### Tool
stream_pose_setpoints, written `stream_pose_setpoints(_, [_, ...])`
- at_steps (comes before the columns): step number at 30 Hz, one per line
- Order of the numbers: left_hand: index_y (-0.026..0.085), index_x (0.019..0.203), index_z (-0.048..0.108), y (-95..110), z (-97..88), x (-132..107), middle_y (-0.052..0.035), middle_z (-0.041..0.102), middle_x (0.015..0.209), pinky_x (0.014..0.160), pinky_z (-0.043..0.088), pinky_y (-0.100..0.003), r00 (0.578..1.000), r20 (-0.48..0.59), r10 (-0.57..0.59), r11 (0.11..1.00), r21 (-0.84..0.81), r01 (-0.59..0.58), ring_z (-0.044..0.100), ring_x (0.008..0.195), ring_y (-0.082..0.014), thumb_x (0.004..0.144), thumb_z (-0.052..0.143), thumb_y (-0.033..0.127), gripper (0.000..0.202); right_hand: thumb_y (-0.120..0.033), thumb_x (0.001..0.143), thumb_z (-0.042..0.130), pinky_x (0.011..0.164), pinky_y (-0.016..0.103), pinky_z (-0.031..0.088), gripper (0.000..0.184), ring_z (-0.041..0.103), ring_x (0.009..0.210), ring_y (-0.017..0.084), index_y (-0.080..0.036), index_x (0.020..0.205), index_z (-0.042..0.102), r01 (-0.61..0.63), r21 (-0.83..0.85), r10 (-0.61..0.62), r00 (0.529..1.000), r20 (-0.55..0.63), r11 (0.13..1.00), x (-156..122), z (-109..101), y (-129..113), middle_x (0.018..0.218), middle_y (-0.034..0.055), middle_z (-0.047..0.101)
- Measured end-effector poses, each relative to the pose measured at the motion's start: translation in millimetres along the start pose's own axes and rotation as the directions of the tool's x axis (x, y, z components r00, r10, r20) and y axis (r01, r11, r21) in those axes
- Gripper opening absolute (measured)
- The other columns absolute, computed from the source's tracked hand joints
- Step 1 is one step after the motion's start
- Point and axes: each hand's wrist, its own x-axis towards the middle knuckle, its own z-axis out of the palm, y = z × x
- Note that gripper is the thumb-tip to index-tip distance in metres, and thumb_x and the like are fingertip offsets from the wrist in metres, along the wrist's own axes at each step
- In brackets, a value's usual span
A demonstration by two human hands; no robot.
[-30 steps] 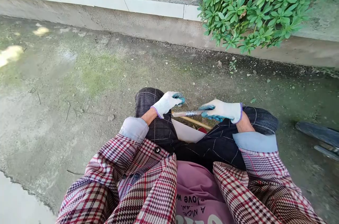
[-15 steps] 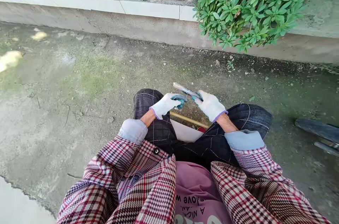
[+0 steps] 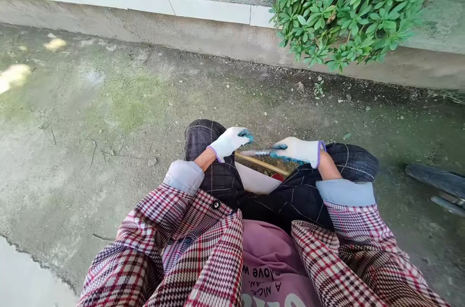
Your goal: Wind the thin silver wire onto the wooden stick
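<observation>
Head view: right hand [image 3: 301, 151], in a white glove with teal fingertips, closed around one end of a thin grey metal rod [image 3: 258, 153]. Rod lies roughly level above the lap, between the knees. Left hand [image 3: 229, 141], same glove, fingers curled in just beside rod's free end; cannot tell if it grips anything. Yellow wooden stick [image 3: 262, 164] below rod. Green leafy plant [image 3: 345, 7] on concrete ledge [image 3: 210, 9] ahead
</observation>
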Motion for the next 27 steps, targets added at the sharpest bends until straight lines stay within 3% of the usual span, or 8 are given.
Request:
stream_pose_setpoints(5, [0.012, 0.095, 0.073, -1.8, 6.8, 1.0, 0.0022, 0.061, 0.068, 0.059, 0.040, -0.021, 0.993, 0.108, -0.052, 0.990, -0.124, 0.065, 0.049, 0.059, -0.0088, 0.078, 0.056, 0.021, 0.026, -0.043, 0.085, 0.062, 0.064, 0.029, 0.039, 0.025, 0.057, 0.070, 0.019, -0.020, 0.077, 0.064, -0.140, -0.164, 0.069, 0.923, -0.379, 0.976, 17.4, 1.8, -3.2, 0.071, 0.0047, 0.064])
stream_pose_setpoints(8, [0.011, 0.107, 0.073, -4.1, 9.2, 3.2, -0.0003, 0.064, 0.073, 0.059, 0.043, -0.021, 0.989, 0.138, -0.059, 0.952, -0.289, 0.097, 0.052, 0.060, -0.0085, 0.079, 0.057, 0.022, 0.034, -0.051, 0.089, 0.057, 0.053, 0.027, 0.038, 0.032, 0.050, 0.056, 0.015, -0.020, 0.084, 0.064, -0.041, 0.062, 0.067, 0.853, -0.518, 0.997, 12.4, 1.6, -15.0, 0.065, 0.0008, 0.057])
stream_pose_setpoints(11, [0.010, 0.103, 0.074, -8.1, 7.5, 5.9, -0.0041, 0.068, 0.080, 0.065, 0.047, -0.024, 0.992, 0.130, -0.001, 0.941, -0.335, 0.045, 0.056, 0.064, -0.0102, 0.080, 0.061, 0.028, 0.032, -0.062, 0.087, 0.056, 0.040, 0.025, 0.033, 0.047, 0.040, 0.042, 0.010, -0.018, 0.100, 0.066, 0.147, 0.463, 0.067, 0.908, -0.414, 0.874, 0.3, 0.4, -23.4, 0.059, -0.0040, 0.049])
stream_pose_setpoints(14, [0.013, 0.096, 0.074, -13.6, 3.6, 8.5, -0.0065, 0.072, 0.089, 0.074, 0.050, -0.027, 0.993, 0.096, 0.074, 0.965, -0.257, -0.047, 0.062, 0.075, -0.0145, 0.078, 0.064, 0.031, 0.027, -0.061, 0.081, 0.064, 0.035, 0.023, 0.033, 0.049, 0.041, 0.039, 0.009, -0.016, 0.098, 0.066, 0.186, 0.551, -0.100, 0.978, -0.182, 0.814, -8.5, 0.0, -22.8, 0.057, -0.0043, 0.051])
stream_pose_setpoints(17, [0.015, 0.089, 0.073, -17.2, 1.1, 8.9, -0.0049, 0.073, 0.089, 0.079, 0.050, -0.028, 0.992, 0.062, 0.113, 0.990, -0.097, -0.106, 0.063, 0.082, -0.0168, 0.077, 0.065, 0.031, 0.023, -0.054, 0.078, 0.067, 0.038, 0.023, 0.035, 0.042, 0.044, 0.041, 0.009, -0.014, 0.089, 0.068, 0.141, 0.373, -0.179, 0.982, 0.068, 0.917, -8.8, 1.8, -16.9, 0.059, -0.0022, 0.056])
stream_pose_setpoints(19, [0.014, 0.086, 0.073, -17.2, 1.6, 7.6, -0.0022, 0.071, 0.084, 0.076, 0.048, -0.026, 0.994, 0.050, 0.093, 0.995, -0.024, -0.092, 0.061, 0.077, -0.0153, 0.077, 0.063, 0.032, 0.022, -0.052, 0.078, 0.067, 0.044, 0.023, 0.038, 0.039, 0.048, 0.046, 0.010, -0.014, 0.086, 0.071, 0.101, 0.128, -0.114, 0.989, 0.096, 0.987, -5.1, 3.2, -13.2, 0.061, -0.0012, 0.060])
stream_pose_setpoints(22, [0.013, 0.084, 0.072, -13.8, 4.2, 5.2, 0.0009, 0.067, 0.076, 0.066, 0.044, -0.023, 0.999, 0.014, 0.041, 0.999, 0.027, -0.041, 0.055, 0.068, -0.0113, 0.078, 0.061, 0.029, 0.021, -0.049, 0.079, 0.066, 0.051, 0.025, 0.038, 0.032, 0.052, 0.054, 0.013, -0.018, 0.083, 0.074, -0.040, -0.186, 0.031, 0.998, -0.052, 0.982, 3.6, 3.4, -9.9, 0.060, -0.0012, 0.061])
stream_pose_setpoints(27, [0.012, 0.088, 0.074, -5.4, 7.7, 3.6, 0.0009, 0.065, 0.070, 0.059, 0.043, -0.020, 0.998, 0.059, -0.036, 0.994, -0.104, 0.042, 0.052, 0.060, -0.0087, 0.078, 0.059, 0.022, 0.021, -0.043, 0.085, 0.061, 0.058, 0.028, 0.036, 0.026, 0.054, 0.064, 0.017, -0.020, 0.081, 0.070, -0.205, -0.319, 0.088, 0.934, -0.347, 0.925, 16.9, -1.1, -9.5, 0.070, 0.0043, 0.066])
